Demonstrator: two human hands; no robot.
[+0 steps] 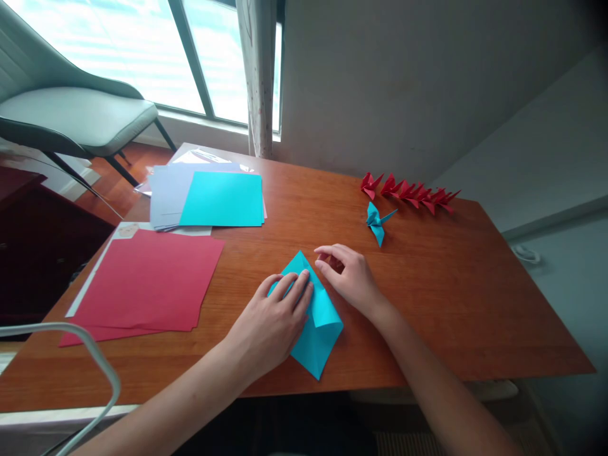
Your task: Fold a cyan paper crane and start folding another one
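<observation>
A turquoise sheet of origami paper (319, 349), folded into a diamond with a raised flap on its right side, lies near the front edge of the table. Across its upper left part rests my left hand (280, 310), fingers laid out flat on the paper. My right hand (346, 272) hovers just right of the paper's top corner, apart from it. Its fingers are curved, with a gap to the thumb and nothing seen between them. Beyond it stands a finished turquoise paper crane (375, 223). Several red paper cranes (412, 192) form a row behind that one.
Red paper sheets (156, 282) lie at the table's left. Turquoise sheets (223, 199) sit on pale lilac sheets (166, 190) at the back left. A white cable (107, 367) loops over the front left. A chair (80, 120) stands by the window.
</observation>
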